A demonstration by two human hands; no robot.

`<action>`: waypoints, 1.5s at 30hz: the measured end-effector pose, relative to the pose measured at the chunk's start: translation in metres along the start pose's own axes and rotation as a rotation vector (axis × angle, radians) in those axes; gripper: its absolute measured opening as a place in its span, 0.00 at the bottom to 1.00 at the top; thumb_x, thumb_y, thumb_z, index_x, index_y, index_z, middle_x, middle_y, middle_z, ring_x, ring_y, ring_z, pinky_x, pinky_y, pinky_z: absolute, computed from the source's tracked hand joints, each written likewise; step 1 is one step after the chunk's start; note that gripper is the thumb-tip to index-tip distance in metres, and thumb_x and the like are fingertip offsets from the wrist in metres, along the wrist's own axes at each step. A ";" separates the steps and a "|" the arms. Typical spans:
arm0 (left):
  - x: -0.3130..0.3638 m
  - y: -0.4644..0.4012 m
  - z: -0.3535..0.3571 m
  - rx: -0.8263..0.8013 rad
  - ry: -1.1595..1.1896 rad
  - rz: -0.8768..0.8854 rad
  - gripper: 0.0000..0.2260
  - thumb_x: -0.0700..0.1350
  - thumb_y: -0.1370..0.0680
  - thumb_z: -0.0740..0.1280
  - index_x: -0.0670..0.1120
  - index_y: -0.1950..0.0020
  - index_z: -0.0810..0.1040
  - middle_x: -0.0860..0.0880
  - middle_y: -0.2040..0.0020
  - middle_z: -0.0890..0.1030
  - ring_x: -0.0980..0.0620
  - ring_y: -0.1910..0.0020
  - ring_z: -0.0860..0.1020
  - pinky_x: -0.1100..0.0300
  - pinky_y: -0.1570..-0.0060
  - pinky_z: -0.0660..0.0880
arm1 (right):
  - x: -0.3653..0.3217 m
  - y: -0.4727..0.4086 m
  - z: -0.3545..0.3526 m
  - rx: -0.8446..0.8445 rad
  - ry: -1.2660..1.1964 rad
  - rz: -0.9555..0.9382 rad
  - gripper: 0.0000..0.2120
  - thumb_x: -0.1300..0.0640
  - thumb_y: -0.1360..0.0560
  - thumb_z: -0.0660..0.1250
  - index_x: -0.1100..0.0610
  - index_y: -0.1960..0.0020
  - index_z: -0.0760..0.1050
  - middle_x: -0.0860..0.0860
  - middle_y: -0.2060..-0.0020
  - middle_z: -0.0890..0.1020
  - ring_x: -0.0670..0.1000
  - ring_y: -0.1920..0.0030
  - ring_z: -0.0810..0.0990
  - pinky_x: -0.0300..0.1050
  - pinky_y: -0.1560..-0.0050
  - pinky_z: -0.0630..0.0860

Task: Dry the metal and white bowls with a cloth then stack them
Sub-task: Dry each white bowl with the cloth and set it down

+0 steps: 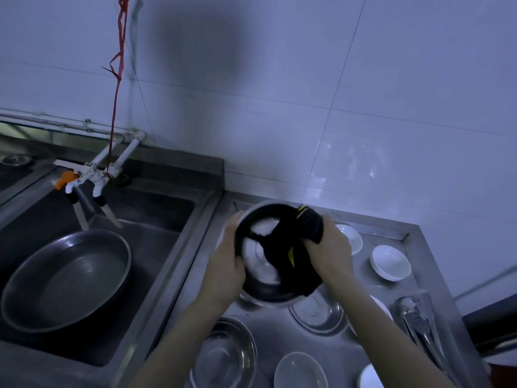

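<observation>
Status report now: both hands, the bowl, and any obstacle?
Left hand grips metal bowl rim. Right hand presses black cloth inside it. Bowl held above counter; nothing in the way.

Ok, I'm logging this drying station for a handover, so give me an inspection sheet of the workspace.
Surface: steel counter, beside a sink.
Job's things: metal bowl held up, dark cloth inside it; white bowls and metal bowls spread unstacked.
Clutter: metal tongs; large pan in sink.
Hands: left hand grips bowl rim; right hand grips cloth.
Cables: red string tied to taps.
Surroundings: white tiled wall.
</observation>
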State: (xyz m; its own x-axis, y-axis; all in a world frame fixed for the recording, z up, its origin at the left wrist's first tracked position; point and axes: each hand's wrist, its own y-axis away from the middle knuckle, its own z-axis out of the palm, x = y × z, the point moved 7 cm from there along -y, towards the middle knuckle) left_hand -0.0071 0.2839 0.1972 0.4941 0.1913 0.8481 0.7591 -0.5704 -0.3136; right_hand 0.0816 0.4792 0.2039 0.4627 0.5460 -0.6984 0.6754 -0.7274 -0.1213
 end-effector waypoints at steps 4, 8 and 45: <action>0.012 -0.012 0.012 -0.338 -0.192 0.121 0.26 0.43 0.21 0.59 0.70 0.30 0.62 0.70 0.50 0.74 0.71 0.52 0.76 0.79 0.52 0.65 | -0.031 0.007 0.015 -0.087 0.465 -0.434 0.15 0.56 0.25 0.64 0.52 0.40 0.68 0.51 0.47 0.76 0.60 0.55 0.78 0.47 0.64 0.68; -0.005 -0.022 -0.017 -0.062 -0.119 -0.039 0.30 0.35 0.21 0.61 0.61 0.24 0.63 0.53 0.44 0.81 0.54 0.45 0.79 0.69 0.47 0.70 | -0.032 0.009 0.007 0.085 0.295 -0.348 0.11 0.56 0.26 0.65 0.53 0.45 0.68 0.52 0.53 0.77 0.60 0.57 0.77 0.50 0.63 0.71; -0.007 -0.020 -0.003 0.213 0.858 -0.561 0.18 0.26 0.22 0.56 0.45 0.41 0.73 0.44 0.41 0.75 0.48 0.59 0.78 0.59 0.66 0.80 | -0.011 0.046 -0.003 0.055 -0.410 -0.159 0.25 0.63 0.30 0.73 0.43 0.40 0.71 0.50 0.45 0.69 0.32 0.46 0.69 0.21 0.46 0.63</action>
State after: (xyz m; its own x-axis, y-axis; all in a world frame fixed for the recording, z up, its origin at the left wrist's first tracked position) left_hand -0.0271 0.2914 0.1993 -0.3551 -0.2940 0.8874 0.8867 -0.4066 0.2201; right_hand 0.1092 0.4413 0.2082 0.0817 0.4507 -0.8889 0.6830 -0.6748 -0.2794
